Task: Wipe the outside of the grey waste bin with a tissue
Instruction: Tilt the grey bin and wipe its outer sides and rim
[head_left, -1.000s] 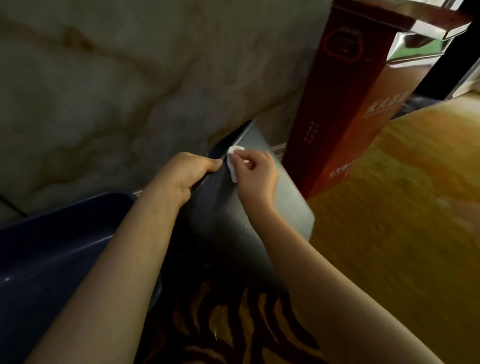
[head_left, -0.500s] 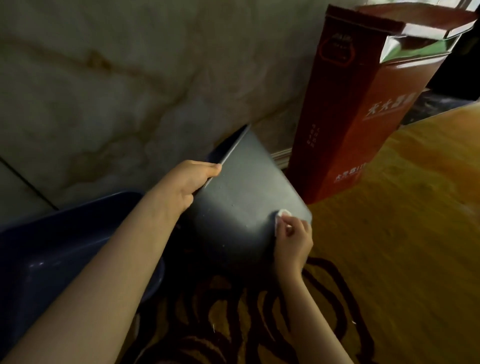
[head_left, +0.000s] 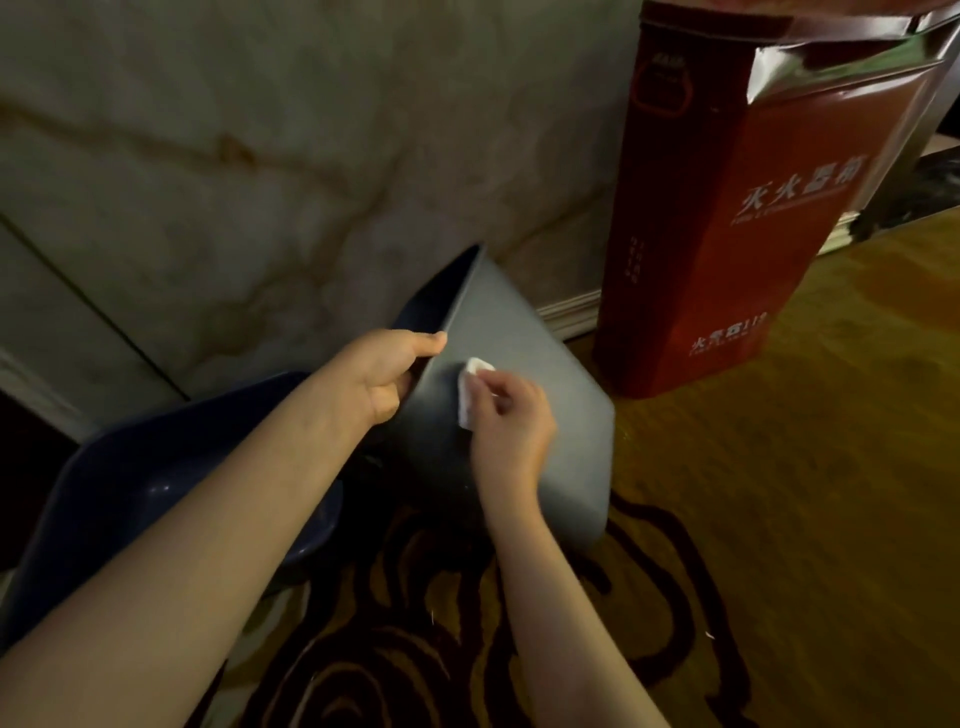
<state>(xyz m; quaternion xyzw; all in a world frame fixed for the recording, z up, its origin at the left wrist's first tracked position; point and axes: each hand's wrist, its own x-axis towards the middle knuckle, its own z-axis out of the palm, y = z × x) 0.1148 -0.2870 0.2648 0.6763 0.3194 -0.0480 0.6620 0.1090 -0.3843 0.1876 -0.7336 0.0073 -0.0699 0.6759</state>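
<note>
The grey waste bin (head_left: 556, 395) is tilted, its flat outer side facing up and its open mouth turned toward the wall. My left hand (head_left: 384, 374) grips the bin's rim at the upper left edge, thumb on the outside. My right hand (head_left: 511, 423) pinches a small folded white tissue (head_left: 470, 387) and presses it against the bin's outer side, just right of my left hand. The bin's lower left part is hidden behind my arms.
A dark blue tub (head_left: 130, 488) lies at the left, under my left forearm. A tall red fire-extinguisher box (head_left: 727, 208) stands right of the bin against the marble wall (head_left: 260, 156). Patterned brown and yellow carpet (head_left: 779, 467) covers the floor.
My right hand with the tissue went from the bin's top edge down to its lower right corner, then back up to the middle near my left hand. My left hand kept its grip on the rim.
</note>
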